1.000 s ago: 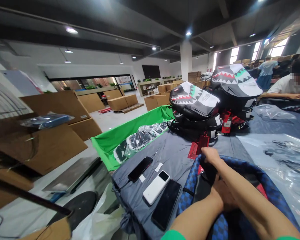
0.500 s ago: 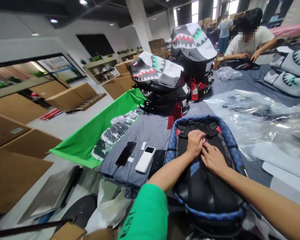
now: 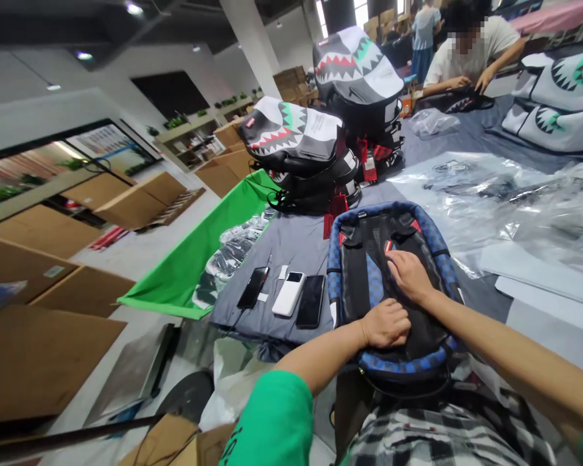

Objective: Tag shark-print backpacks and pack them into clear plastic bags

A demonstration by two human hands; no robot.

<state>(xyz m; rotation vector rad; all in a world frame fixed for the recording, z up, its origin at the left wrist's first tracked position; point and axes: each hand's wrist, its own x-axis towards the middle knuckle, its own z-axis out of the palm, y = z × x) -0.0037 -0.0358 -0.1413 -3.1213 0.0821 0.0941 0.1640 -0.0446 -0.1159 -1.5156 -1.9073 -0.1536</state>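
A blue-checked backpack [image 3: 364, 278] lies back-side up on the grey-covered table [image 3: 296, 239], its black straps facing me. My left hand [image 3: 386, 323] rests on the lower part of the pack with its fingers curled under, pressing on the black back panel. My right hand [image 3: 408, 275] lies flat on the upper middle of the pack, fingers stretched toward a small red tag. Neither hand lifts anything.
Three phones [image 3: 291, 294] lie left of the pack. Stacks of shark-print backpacks [image 3: 296, 136] stand behind, clear plastic bags [image 3: 490, 194] to the right. A green bin [image 3: 189, 259] with bagged items hangs off the table's left. Cardboard boxes [image 3: 136, 200] cover the floor. A person [image 3: 471, 52] works at the far end.
My left hand has slid from the pack's top down to its lower edge. The right hand stayed near the middle. The view dropped and the pack sits closer to me.
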